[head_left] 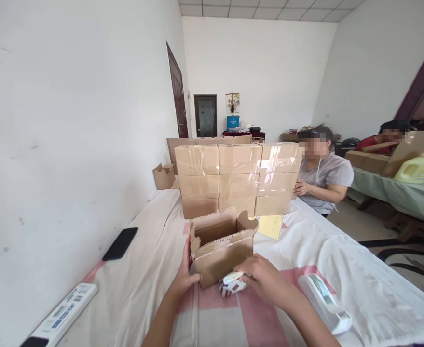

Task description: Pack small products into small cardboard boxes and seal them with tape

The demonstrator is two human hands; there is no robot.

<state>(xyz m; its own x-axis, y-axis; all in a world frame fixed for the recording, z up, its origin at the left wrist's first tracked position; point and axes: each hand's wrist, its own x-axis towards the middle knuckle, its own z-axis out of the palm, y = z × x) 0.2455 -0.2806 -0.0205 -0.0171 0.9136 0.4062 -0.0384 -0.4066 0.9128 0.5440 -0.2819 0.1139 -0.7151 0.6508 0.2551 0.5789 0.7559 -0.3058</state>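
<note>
An open cardboard box (221, 262) stands slightly tilted on the cloth-covered table, its flaps raised. My left hand (187, 273) grips its left side, thumb on the near face and fingers around the edge. At the box's lower right front, my right hand (258, 275) is closed on a small white object (233, 279), whose kind I cannot make out. Part of that object lies under my fingers, and a piece of it hangs just in front of the box. The inside bottom of the box is hidden.
Taped cardboard boxes (239, 180) form a wall behind. A yellow sheet (270, 226) lies before them. A black phone (120, 243) and white power strip (65, 308) lie left; a white device (323, 303) lies right. A person (323, 173) sits beyond the table's right edge.
</note>
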